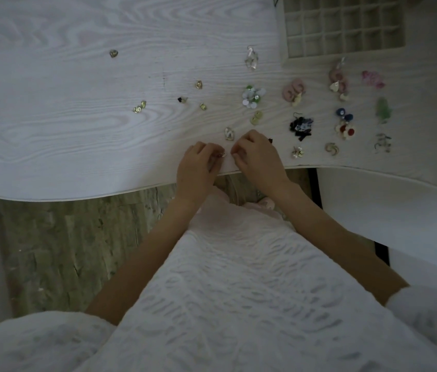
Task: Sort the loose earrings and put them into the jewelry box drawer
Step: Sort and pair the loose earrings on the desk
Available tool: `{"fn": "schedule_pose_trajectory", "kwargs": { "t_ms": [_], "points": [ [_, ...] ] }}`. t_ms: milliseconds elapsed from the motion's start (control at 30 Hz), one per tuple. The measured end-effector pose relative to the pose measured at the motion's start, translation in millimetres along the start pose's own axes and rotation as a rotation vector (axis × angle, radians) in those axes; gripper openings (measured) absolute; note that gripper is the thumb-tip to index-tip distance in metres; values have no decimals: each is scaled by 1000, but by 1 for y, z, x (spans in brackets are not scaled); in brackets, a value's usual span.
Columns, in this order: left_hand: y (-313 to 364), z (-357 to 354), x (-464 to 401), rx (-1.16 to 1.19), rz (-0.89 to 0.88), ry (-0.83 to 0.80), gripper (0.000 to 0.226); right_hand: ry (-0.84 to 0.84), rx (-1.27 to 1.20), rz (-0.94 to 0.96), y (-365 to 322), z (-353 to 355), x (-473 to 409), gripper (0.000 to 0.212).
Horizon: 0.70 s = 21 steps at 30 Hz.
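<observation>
Both hands (pixel 197 163) (pixel 256 154) pinch a small earring (pixel 221 155) at table edge (pixel 104 196)

Pale wood-grain desk (pixel 50 135). Divided drawer tray (pixel 343 25) at 1 o'clock. Small gold earrings (pixel 139 107) scattered at 10 to 12 o'clock; larger coloured earrings (pixel 345 130) grouped at 2 o'clock.
</observation>
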<state>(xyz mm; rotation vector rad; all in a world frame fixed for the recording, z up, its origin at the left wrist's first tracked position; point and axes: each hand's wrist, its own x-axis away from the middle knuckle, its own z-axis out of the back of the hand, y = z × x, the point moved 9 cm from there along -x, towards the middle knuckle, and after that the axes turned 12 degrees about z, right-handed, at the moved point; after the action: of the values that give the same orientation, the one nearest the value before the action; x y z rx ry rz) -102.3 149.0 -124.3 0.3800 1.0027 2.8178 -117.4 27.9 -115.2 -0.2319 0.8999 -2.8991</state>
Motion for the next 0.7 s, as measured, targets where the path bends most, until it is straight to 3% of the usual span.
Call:
{"fn": "schedule_pose_trajectory", "kwargs": {
  "t_ms": [100,333,700],
  "points": [
    [-1,1,0,38,3,-10,24,39,12,-14,4,4,-2,12],
    [-4,5,-2,75,31,-18,22,124,10,-21,7,22,8,19],
    [7,2,-5,59,29,-23,14,-3,48,-27,-3,-3,-1,15]
  ]
}}
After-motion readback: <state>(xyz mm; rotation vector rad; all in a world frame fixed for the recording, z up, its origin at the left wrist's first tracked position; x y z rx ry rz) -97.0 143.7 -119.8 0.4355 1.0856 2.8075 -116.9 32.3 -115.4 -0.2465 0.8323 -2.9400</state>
